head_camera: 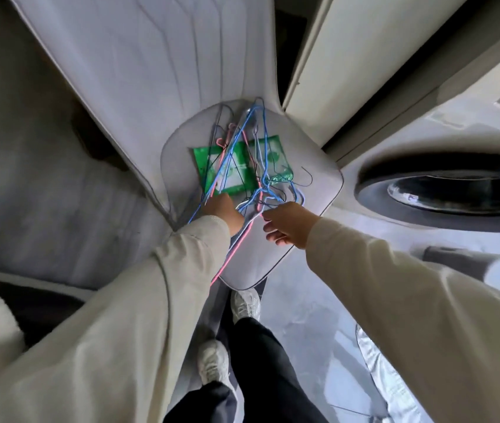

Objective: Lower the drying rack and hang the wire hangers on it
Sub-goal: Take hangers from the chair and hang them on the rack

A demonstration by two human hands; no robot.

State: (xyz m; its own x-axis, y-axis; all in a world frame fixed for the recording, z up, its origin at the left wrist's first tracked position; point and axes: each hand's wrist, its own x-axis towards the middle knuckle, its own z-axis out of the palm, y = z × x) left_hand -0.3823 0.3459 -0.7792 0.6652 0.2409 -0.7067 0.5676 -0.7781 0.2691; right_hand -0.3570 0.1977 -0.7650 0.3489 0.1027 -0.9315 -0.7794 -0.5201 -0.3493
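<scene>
Right now the wire hangers lie tangled on the chair seat, over green packets at twelve o'clock from your hands. Your left hand grips their lower ends; your right hand, at its three o'clock, hangs relaxed and holds nothing.

A pale grey padded chair seat carries everything here, its tall quilted backrest rising behind it. On the seat lies a tangle of wire hangers, blue, pink, white and dark ones crossed over each other, with a pink one running off the front edge. Under the tangle lie two green plastic packets, side by side, flat on the cushion near its middle.
</scene>
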